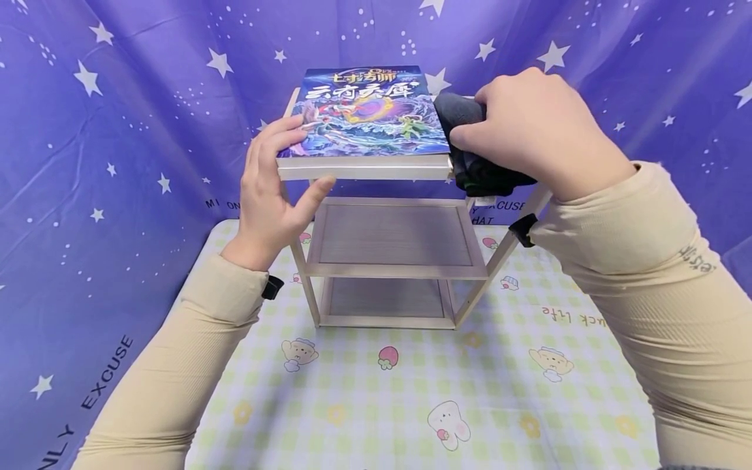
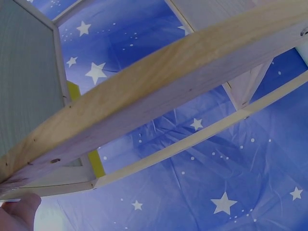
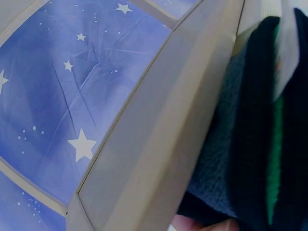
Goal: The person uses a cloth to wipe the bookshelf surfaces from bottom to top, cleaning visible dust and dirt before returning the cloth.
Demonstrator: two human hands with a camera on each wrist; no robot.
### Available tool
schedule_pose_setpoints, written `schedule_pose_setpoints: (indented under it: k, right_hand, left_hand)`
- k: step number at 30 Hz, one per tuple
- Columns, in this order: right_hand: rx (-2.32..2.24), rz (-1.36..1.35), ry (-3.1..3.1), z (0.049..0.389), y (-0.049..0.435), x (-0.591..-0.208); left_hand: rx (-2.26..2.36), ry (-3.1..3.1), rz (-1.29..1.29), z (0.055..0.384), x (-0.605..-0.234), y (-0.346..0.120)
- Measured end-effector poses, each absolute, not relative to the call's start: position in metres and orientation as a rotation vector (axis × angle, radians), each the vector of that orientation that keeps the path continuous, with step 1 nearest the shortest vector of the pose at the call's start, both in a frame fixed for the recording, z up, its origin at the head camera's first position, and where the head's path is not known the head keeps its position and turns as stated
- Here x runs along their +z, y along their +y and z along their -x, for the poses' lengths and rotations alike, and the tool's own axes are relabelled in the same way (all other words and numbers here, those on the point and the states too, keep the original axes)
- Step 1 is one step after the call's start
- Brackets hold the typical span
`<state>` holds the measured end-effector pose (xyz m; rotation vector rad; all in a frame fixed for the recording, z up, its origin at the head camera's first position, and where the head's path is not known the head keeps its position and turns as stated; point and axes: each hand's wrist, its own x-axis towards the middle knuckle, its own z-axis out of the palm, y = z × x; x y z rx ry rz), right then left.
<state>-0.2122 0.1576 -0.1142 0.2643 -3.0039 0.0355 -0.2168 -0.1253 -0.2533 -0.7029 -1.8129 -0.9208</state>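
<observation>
Between the hands, a blue book (image 1: 364, 114) lies atop a wooden rack (image 1: 364, 171). The left hand (image 1: 267, 176), thumb spread from its fingers, rests against the rack's near corner; the right hand (image 1: 531, 127) grips a dark cloth (image 1: 460, 114) beside the book.

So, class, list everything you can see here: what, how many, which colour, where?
Rack: 1, pale wood, three tiers, on the tablecloth
Book: 1, mostly blue, on the rack's top
Dark cloth: 1, black-grey with green, by the top's right end
Whitish piece: 1, whitish, among the cloth's folds; too blurred to name
Yellow piece: yellow, behind the rack's edge; count and identity unclear
Tablecloth: 1, white-green check with cartoon prints, under the rack
Backdrop: at least 1, blue-purple with white stars, behind
Sleeves: 2, beige, on the arms
Left hand: 1, at the top's left corner
Right hand: 1, holding the dark cloth
</observation>
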Motion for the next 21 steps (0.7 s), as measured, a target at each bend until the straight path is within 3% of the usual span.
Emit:
schedule_pose_setpoints:
  k: [21]
  right_hand:
    - [0.166,-0.191,-2.671,0.169,0.150,-0.155]
  left_hand:
    - [-0.932,-1.797,0.698,0.218,-0.254,-0.124]
